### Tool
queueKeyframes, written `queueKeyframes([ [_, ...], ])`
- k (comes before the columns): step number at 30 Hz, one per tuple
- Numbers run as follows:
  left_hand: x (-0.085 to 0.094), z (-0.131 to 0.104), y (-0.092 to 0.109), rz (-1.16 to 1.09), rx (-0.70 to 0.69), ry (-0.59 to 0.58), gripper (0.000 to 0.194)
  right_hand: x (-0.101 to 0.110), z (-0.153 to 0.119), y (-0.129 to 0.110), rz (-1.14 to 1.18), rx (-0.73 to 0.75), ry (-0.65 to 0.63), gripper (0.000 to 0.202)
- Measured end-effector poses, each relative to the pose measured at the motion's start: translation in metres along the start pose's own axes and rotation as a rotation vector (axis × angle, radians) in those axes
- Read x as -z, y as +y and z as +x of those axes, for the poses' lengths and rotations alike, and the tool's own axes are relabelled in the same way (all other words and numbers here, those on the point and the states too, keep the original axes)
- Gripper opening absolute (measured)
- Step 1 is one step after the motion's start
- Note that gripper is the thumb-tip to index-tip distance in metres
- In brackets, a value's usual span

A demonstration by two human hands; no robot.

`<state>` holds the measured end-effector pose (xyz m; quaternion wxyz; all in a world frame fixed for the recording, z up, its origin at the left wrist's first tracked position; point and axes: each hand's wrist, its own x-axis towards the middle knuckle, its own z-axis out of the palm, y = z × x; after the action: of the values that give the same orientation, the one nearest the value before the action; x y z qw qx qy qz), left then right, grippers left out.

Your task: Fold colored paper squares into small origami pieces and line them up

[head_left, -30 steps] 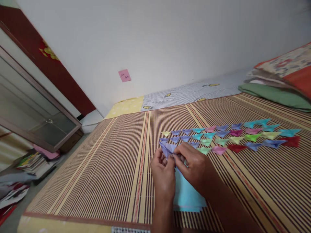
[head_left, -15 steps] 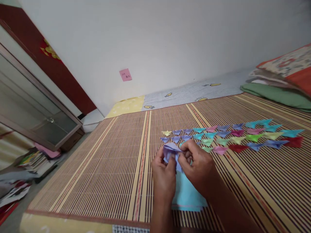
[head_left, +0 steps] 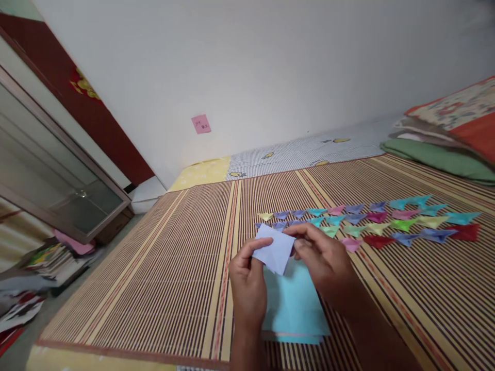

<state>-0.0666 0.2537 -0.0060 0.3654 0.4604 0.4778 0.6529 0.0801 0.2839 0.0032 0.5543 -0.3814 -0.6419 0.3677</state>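
Note:
A small lavender paper [head_left: 275, 251], folded into a flat square, is held up between both hands. My left hand [head_left: 249, 278] pinches its left side, with a finger lying across the front. At its right corner, the fingertips of my right hand [head_left: 323, 257] are closed on the edge. Beneath the hands lies a stack of light blue paper sheets [head_left: 296, 309], with a pink edge showing near its bottom. Several small folded paper shapes, among them a bright green one [head_left: 404, 224] and a red one [head_left: 378, 241], stand in rows beyond and right of the hands.
A striped bamboo mat [head_left: 185, 257] covers the bed. Folded bedding [head_left: 436, 154] is piled at the right back. A pink note [head_left: 201, 124] is on the wall. Books [head_left: 52, 260] and a glass-fronted door [head_left: 58, 170] are at the left.
The lavender paper, bulging and partly opened before, now shows as a flat square facing me. My left hand has shifted slightly left, uncovering more of the blue stack.

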Motion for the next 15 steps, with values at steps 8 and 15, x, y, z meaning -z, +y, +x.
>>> queueKeyframes([
  [8, 0.0, -0.005, 0.011, 0.082, -0.074, -0.123, 0.028, 0.002, 0.005, 0.016, 0.101, -0.141, -0.024, 0.024],
  [15, -0.008, 0.0, 0.006, -0.06, 0.17, -0.06, 0.034, 0.004, 0.004, 0.011, 0.082, -0.104, -0.034, 0.019],
])
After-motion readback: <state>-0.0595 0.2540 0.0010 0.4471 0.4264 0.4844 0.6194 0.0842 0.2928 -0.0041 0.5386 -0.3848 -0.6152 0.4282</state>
